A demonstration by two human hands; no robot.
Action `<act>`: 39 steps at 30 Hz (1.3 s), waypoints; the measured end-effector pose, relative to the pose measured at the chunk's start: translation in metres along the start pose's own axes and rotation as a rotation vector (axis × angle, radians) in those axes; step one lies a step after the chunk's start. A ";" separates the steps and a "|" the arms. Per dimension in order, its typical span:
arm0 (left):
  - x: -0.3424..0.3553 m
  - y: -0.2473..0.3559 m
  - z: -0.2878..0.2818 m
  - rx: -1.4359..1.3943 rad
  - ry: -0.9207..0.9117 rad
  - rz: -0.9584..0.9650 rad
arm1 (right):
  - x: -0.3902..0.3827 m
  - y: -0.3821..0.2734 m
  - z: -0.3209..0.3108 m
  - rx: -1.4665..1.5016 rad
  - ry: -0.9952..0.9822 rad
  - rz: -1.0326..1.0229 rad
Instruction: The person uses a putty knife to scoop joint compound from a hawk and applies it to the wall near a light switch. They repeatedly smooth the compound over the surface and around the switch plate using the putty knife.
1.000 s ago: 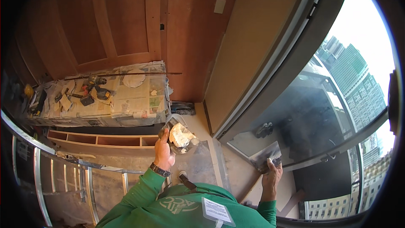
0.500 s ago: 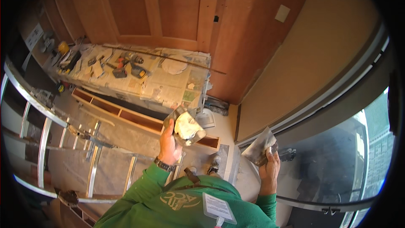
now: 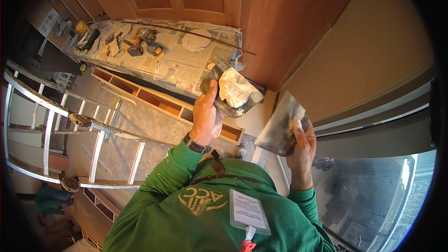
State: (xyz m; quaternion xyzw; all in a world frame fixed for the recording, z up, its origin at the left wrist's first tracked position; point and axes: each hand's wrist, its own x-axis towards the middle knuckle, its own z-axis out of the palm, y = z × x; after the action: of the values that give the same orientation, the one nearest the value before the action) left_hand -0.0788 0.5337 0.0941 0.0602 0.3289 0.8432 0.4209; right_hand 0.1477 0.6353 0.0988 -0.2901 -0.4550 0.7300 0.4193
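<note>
My left hand is closed round a broad metal putty knife, held out in front of my chest. A thick cream-coloured lump of filler sits on its blade, and the thumb lies along the near edge. To the right, my right hand grips a second broad putty knife, its wide grey blade pointing up and left. Pale smears mark that blade near the fingers. A small gap separates the two blades. Part of each grip is hidden behind the metal.
A newspaper-covered bench carries a cordless drill and other tools. Below it lies a long wooden compartment frame. An aluminium ladder spans the left. Wood panelling stands ahead; another person is at lower left.
Both hands have risen and moved forward with their putty knives, and the right blade is nearer the left one. My view has shifted, bringing the other person into sight at lower left.
</note>
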 end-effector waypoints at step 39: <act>0.048 0.074 -0.025 0.974 -0.310 0.565 | 0.115 0.058 0.185 0.178 -0.064 -0.052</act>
State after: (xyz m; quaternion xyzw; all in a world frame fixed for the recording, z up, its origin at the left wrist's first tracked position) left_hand -0.1687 0.5248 0.1108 0.4548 0.5847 0.6556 0.1468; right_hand -0.0764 0.6446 0.1188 -0.2165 -0.4090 0.7653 0.4474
